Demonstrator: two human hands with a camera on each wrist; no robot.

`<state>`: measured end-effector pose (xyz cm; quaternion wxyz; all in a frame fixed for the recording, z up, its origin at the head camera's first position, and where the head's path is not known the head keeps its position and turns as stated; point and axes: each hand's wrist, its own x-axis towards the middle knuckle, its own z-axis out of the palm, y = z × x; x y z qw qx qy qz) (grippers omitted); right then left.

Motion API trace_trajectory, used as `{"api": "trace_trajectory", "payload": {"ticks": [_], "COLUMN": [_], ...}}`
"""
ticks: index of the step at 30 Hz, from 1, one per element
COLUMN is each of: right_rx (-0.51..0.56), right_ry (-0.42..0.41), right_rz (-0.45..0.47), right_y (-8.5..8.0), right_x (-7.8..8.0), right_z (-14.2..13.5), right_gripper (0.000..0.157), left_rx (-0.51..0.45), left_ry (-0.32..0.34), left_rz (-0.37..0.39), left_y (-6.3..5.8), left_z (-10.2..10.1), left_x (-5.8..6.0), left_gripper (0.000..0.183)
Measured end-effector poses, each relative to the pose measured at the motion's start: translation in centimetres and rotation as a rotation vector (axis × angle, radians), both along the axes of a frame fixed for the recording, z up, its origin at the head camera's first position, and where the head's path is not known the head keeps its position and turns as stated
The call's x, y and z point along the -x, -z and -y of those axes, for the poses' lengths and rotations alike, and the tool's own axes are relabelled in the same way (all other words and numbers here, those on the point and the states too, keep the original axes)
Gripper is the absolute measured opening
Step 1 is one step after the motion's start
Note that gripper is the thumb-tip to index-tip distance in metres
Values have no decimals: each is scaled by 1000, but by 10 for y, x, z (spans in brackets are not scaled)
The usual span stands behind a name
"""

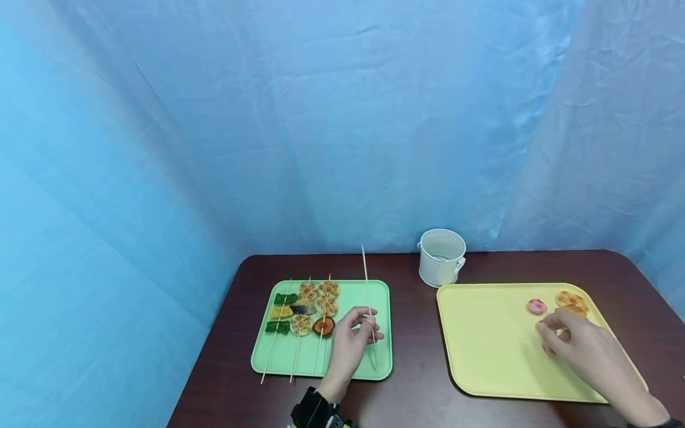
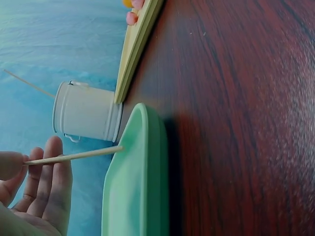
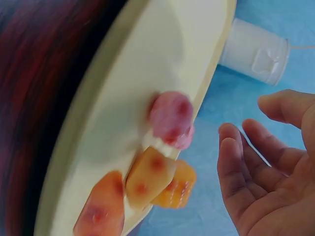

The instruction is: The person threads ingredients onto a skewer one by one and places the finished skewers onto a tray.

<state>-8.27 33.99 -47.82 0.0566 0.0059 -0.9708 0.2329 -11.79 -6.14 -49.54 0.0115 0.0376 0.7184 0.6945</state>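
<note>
My left hand [image 1: 350, 345] pinches a bare wooden skewer [image 1: 366, 273] between thumb and fingers, above the right part of the green tray [image 1: 382, 327]. The left wrist view shows the same skewer [image 2: 83, 155] with no food on it. Over the right side of the yellow tray [image 1: 481, 345] is my right hand [image 1: 585, 351], its fingers loosely bent. Thumb and fingers stand apart with nothing between them in the right wrist view. Nearby lie a pink food piece [image 3: 172, 118], a tan piece [image 3: 150, 177], an orange piece [image 3: 101, 209] and a ribbed orange piece [image 3: 179, 187].
Three loaded skewers lie on the green tray, with green pieces [image 1: 286, 299], lotus root slices [image 1: 301, 324] and a brown mushroom slice [image 1: 323, 326]. A white bucket [image 1: 439, 267] stands behind, between the trays; a thin stick [image 2: 29, 83] pokes out of it. Blue cloth [image 1: 342, 131] hangs behind the table.
</note>
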Motion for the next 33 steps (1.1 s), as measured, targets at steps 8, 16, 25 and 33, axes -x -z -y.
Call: {"api": "trace_trajectory", "payload": {"ticks": [8,16,25,33], "right_rx": [-85,-166,-148,-39], "right_ry": [7,17,-19,-23], "right_rz": [-55,-70,-97,-81], "right_y": [12,25,30,16], "right_x": [-3,-6,-2,13], "right_z": [-8,-8,-6,6], "right_gripper": [34,26,21,19], "left_rx": [117,224,257,277], "left_ry": [9,9,13,23], "left_rz": [-38,-75,-67,-43], "left_y": [2,4,7,11], "left_z": [-1,-1,2,9], "left_x": [0,0,-1,-3], "left_gripper": [18,20,23,23]}}
